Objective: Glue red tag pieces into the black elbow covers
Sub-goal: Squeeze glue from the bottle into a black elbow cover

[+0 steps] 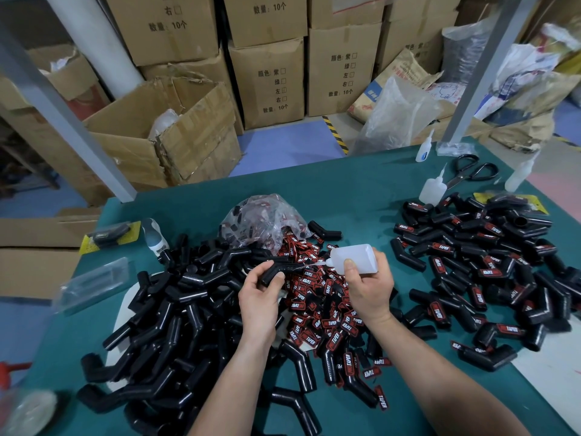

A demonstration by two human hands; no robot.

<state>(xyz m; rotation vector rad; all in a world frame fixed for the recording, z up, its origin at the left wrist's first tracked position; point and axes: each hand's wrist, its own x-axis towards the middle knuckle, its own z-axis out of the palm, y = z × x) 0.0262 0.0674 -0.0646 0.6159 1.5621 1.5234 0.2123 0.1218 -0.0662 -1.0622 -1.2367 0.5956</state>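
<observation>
My left hand [259,298] grips a black elbow cover [279,269] above the middle of the table. My right hand [369,286] holds a translucent glue bottle [353,258] on its side, its thin nozzle pointing left and touching the cover. Beneath both hands lies a heap of red tag pieces [317,313] printed TAPER. A big pile of bare black covers [176,325] fills the left. A pile of covers with red tags on them [490,272] lies at the right.
A clear plastic bag [264,220] with more tags sits behind the heap. More glue bottles [432,190] and black scissors [474,171] stand at the far right of the green table [361,190]. Cardboard boxes [273,83] are stacked on the floor beyond.
</observation>
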